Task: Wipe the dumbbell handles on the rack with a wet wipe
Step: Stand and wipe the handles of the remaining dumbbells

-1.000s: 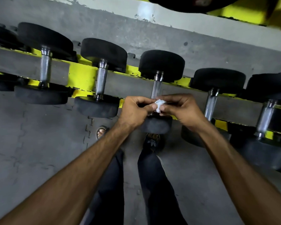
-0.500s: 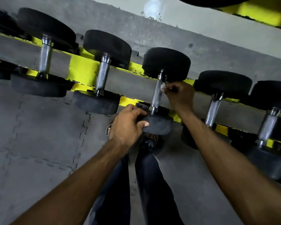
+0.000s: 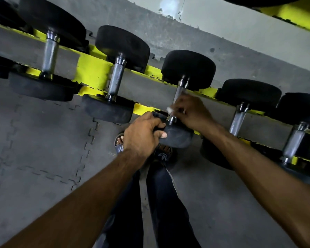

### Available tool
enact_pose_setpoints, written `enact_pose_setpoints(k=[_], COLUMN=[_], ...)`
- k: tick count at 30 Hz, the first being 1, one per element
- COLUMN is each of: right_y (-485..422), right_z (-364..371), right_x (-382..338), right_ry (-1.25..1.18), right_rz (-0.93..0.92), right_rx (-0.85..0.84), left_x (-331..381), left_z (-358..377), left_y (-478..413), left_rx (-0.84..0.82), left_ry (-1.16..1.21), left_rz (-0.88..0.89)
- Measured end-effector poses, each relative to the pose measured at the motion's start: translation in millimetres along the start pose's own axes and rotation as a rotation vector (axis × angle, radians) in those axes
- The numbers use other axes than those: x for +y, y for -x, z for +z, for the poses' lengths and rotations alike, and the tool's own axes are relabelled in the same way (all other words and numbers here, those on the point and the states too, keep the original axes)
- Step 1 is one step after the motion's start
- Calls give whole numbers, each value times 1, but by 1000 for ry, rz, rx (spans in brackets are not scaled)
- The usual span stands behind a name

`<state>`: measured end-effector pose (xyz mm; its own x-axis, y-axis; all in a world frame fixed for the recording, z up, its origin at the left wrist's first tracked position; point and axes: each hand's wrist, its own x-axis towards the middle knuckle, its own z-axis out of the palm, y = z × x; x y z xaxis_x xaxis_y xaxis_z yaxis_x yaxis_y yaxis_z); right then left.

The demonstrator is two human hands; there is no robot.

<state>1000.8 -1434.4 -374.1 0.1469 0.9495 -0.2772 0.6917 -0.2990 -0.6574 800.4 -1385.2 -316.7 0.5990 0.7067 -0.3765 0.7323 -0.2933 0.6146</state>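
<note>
Chrome shows on the upper stretch of the middle dumbbell handle (image 3: 179, 93), which lies across the grey-and-yellow rack (image 3: 91, 72) between two black rubber heads. The right hand (image 3: 191, 111), motion-blurred, is at the lower handle, its grip pinching a small white wet wipe (image 3: 169, 110) against the metal just above the near head (image 3: 177, 136). The left hand (image 3: 143, 135) steadies that head, its grip curled over the rim. The scrap of wipe is small and could slip out or miss the handle's far side. A hard tug might roll the dumbbell off its rail toward the sandalled feet (image 3: 119, 142) below.
</note>
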Motion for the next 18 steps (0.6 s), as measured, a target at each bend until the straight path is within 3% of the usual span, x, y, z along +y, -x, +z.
enact_pose_setpoints(k=[2, 6, 7, 12, 18], right_y=[3, -19, -24, -34, -72], right_z=[-1, -16, -18, -12, 4], right_x=[-3, -13, -16, -48, -77], right_ry=[152, 371, 400, 624, 892], right_rz=[-109, -38, -18, -158, -133], right_rx=[-213, 63, 67, -406, -678], left_x=[-1, -5, -6, -7, -7], left_z=[2, 7, 7, 8, 10], left_y=[1, 4, 5, 5, 9], left_rx=[22, 62, 69, 75, 94], left_ry=[1, 10, 9, 13, 10], left_rz=[16, 38, 40, 69, 65])
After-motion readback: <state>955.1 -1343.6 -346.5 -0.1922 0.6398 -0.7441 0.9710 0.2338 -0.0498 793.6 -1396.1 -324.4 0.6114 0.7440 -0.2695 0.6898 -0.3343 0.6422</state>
